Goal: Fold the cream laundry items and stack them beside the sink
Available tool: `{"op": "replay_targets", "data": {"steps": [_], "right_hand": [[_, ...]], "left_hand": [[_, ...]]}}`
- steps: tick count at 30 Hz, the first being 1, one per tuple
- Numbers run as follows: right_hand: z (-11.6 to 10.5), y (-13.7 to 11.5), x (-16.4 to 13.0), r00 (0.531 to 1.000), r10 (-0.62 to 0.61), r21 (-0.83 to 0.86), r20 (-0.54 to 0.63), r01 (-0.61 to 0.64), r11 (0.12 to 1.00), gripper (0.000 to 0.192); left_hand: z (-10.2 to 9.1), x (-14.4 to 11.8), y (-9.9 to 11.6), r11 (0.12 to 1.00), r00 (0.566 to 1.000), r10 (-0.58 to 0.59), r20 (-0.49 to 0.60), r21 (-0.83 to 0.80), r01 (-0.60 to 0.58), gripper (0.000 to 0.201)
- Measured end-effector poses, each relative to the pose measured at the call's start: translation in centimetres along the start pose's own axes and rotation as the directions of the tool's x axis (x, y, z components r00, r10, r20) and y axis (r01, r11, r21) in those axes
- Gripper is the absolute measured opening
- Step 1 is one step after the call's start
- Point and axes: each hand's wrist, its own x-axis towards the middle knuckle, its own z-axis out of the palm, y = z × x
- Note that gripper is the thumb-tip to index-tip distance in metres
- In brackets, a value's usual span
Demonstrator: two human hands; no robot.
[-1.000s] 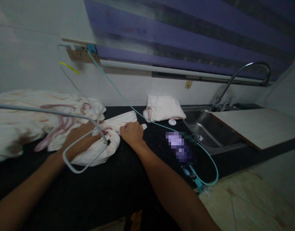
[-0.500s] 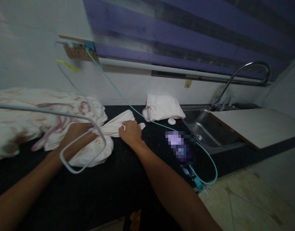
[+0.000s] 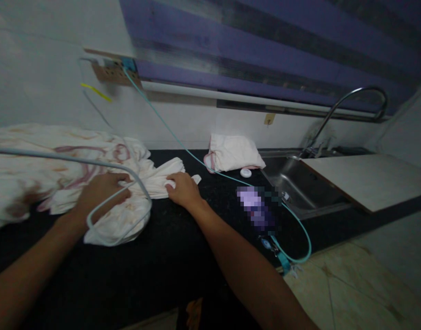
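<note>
A large white cloth with pink-red swirls (image 3: pixel 41 169) lies bunched on the black countertop (image 3: pixel 155 266) at the left. My left hand (image 3: pixel 100 195) presses and grips a gathered part of it. My right hand (image 3: pixel 183 188) holds the cloth's twisted end a little to the right. A pale grey cable (image 3: pixel 93 165) loops close to the camera, across my left hand.
A folded white cloth (image 3: pixel 234 153) and a small white round object (image 3: pixel 245 173) lie by the steel sink (image 3: pixel 293 183) with its curved tap (image 3: pixel 351 103). A teal cable (image 3: pixel 183 149) runs from a wall socket (image 3: pixel 110 71) across the counter. A light board (image 3: pixel 365 176) covers the sink's right part.
Both hands have slid left along the counter, dragging the bunched cloth and its twisted end with them.
</note>
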Motion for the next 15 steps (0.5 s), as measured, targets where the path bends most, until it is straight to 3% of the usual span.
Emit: {"op": "replay_targets", "data": {"steps": [7, 11, 15], "right_hand": [[0.0, 0.7, 0.5, 0.999, -0.038, 0.107, 0.016, 0.036, 0.994, 0.02], [-0.2, 0.6, 0.6, 0.999, -0.031, 0.192, 0.03, 0.024, 0.981, 0.016], [-0.4, 0.2, 0.5, 0.999, 0.009, 0.232, 0.042, -0.018, 0.972, 0.015]], "left_hand": [[0.4, 0.1, -0.6, 0.998, 0.997, 0.063, 0.034, 0.029, -0.064, 0.059], [1.0, 0.5, -2.0, 0.992, 0.992, 0.123, -0.035, 0.0, -0.123, 0.054], [2.3, 0.8, -3.6, 0.963, 0.96, 0.268, -0.081, 0.031, -0.267, 0.05]]}}
